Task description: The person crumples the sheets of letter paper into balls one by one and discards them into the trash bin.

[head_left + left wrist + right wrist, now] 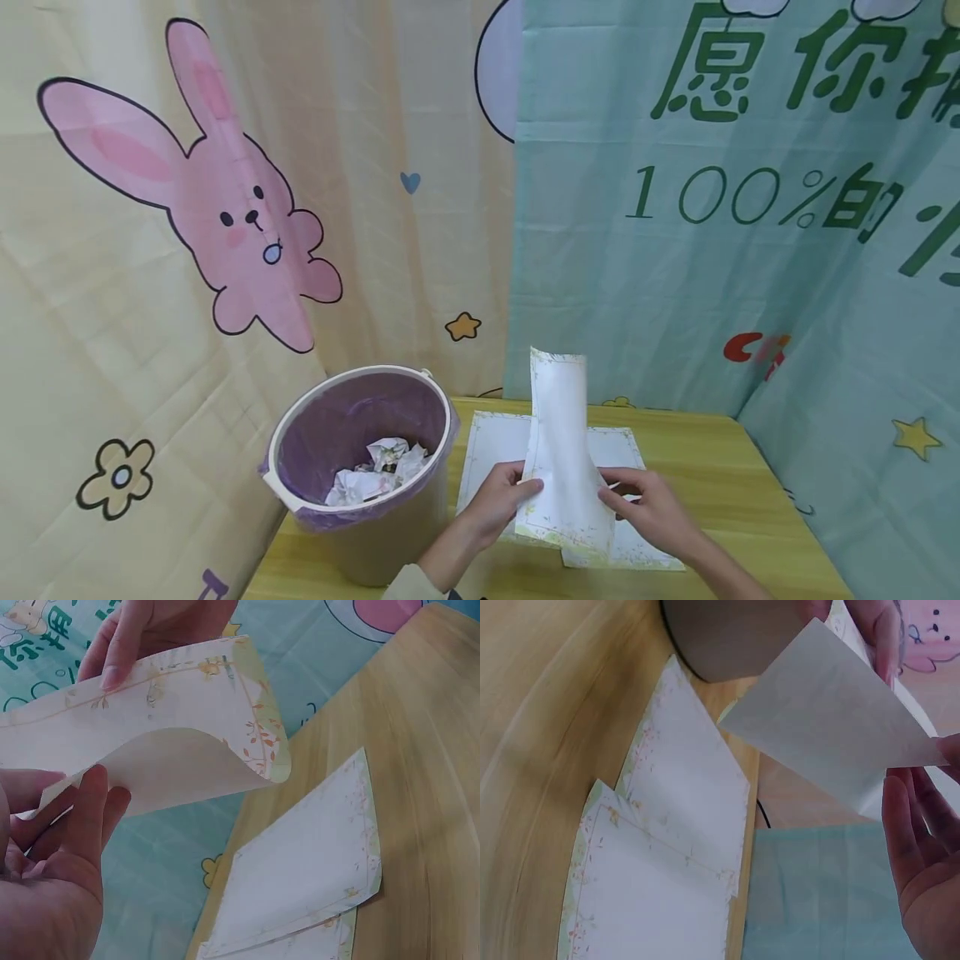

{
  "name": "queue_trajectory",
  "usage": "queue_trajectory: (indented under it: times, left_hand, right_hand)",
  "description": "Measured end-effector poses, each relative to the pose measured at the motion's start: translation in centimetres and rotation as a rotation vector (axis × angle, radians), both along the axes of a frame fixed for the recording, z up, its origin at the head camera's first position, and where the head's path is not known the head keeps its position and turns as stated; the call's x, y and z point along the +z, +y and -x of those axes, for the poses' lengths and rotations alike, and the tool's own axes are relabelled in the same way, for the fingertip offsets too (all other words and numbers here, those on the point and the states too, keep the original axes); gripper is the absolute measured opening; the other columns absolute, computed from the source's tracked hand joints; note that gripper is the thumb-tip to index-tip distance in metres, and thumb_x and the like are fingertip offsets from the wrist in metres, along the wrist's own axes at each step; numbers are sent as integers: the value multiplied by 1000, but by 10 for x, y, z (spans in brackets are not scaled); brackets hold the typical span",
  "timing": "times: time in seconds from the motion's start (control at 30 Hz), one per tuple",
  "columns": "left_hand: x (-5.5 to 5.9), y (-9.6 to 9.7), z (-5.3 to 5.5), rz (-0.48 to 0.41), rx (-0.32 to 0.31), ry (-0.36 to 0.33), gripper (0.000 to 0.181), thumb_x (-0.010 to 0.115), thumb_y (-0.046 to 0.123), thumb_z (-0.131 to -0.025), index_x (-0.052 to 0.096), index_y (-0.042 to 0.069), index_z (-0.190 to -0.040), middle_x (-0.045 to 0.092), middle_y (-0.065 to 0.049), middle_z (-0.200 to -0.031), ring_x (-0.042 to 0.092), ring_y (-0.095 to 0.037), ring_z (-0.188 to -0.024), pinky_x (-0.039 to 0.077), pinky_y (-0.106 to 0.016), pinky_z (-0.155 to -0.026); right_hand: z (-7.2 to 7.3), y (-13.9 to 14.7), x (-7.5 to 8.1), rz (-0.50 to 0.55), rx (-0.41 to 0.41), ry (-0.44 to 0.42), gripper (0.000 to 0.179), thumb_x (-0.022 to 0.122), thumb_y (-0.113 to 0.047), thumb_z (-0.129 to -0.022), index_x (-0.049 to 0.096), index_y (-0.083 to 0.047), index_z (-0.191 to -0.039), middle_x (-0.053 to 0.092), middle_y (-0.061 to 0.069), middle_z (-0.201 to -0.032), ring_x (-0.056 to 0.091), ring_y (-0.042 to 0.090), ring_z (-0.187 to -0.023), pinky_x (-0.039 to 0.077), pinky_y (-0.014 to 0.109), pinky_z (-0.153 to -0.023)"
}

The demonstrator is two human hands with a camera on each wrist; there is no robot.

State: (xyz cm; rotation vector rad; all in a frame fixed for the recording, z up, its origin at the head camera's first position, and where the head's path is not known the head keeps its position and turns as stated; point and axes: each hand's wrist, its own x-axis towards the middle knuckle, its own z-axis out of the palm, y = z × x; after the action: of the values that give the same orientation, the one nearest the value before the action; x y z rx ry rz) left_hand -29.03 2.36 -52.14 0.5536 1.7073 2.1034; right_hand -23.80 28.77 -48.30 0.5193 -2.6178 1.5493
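Observation:
Held up above the table is a white sheet of paper point(562, 450) with a printed leafy border, bowed into a curve along its length. My left hand point(498, 500) pinches its left edge between thumb and fingers. On the opposite edge, my right hand point(648, 508) pinches it the same way. The left wrist view shows the sheet's patterned face curling over toward the left hand point(60, 847). Its plain back point(817, 712) faces the right wrist camera, beside the right hand point(930, 847). Below lie more bordered sheets point(495, 442), overlapping on the table.
Left of the sheets stands a round bin point(390, 542) lined with a purple bag point(322, 433), holding crumpled paper point(367, 483). The wooden table point(720, 475) reaches back to printed curtains point(600, 275), which hang behind and at the sides.

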Motion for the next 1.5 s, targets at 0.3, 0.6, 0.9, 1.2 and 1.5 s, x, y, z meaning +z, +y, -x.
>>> queue_trajectory:
  times: [0.3, 0.6, 0.9, 1.2, 1.5]
  left_hand:
    - [0, 2, 1, -162, -324, -10, 56, 49, -4, -96, 40, -14, -150, 53, -21, -145, 63, -24, -117, 55, -30, -93]
    - [-7, 10, -3, -65, -177, 139, 41, 70, -6, -94, 61, -12, -133, 70, -16, -125, 71, -21, -103, 59, -33, -88]
    - [-10, 12, -8, -114, 134, 80, 21, 70, -11, -86, 68, -22, -104, 76, -7, -88, 70, -10, -78, 57, -22, -66]
    - [4, 13, -13, -184, 178, 69, 21, 72, -12, -83, 68, -23, -101, 75, -2, -84, 69, -9, -74, 57, -23, -64]
    - [7, 15, -13, -97, 77, 201, 21, 72, -11, -87, 68, -22, -105, 77, -3, -90, 70, -9, -82, 57, -23, -73]
  right_hand:
    - [4, -24, 2, 40, 129, 26, 25, 66, -10, -102, 74, 3, -122, 72, 18, -115, 70, 16, -89, 62, 34, -64]
    - [9, -35, -1, 102, 182, 0, 18, 66, -2, -100, 76, 6, -113, 73, 21, -113, 69, 13, -95, 60, 31, -72]
    - [5, -31, -2, 177, 173, -115, 33, 68, -13, -102, 68, 6, -129, 70, 20, -121, 70, 16, -100, 61, 33, -77]
    - [1, -19, -17, 338, 216, -180, 80, 80, -4, -91, 34, 11, -155, 46, 32, -147, 61, 20, -122, 58, 39, -92]
    - [1, -23, -23, 464, 125, -254, 60, 73, -4, -96, 45, 14, -146, 59, 21, -138, 66, 19, -116, 57, 36, -92]
